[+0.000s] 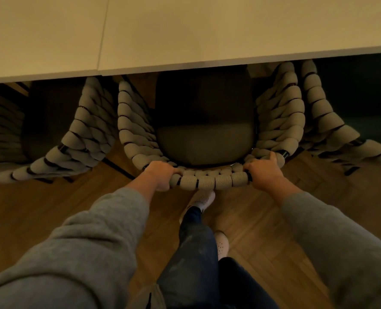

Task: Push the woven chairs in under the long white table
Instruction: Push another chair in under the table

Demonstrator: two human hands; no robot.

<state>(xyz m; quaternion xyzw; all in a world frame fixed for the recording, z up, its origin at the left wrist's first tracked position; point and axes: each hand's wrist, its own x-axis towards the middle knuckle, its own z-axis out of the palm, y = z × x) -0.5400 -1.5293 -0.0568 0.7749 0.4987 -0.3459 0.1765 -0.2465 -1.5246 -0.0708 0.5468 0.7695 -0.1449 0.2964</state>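
The left hand (160, 175) and right hand (263, 172) each grip the woven top rail of the middle chair (209, 180), fingers curled over it. Its seat sits partly beneath the near edge of the white surface (185, 30), between the left chair (84, 134) and the right chair (319, 112). The push seems half done. Next comes a straight shove forward, clear of both.

Left hand (160, 176) and right hand (264, 172) gripping woven chair (209, 180) backrest, seat under white table (185, 30)

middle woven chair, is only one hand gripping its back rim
No, the left hand and the right hand both grip the middle woven chair's back rim.
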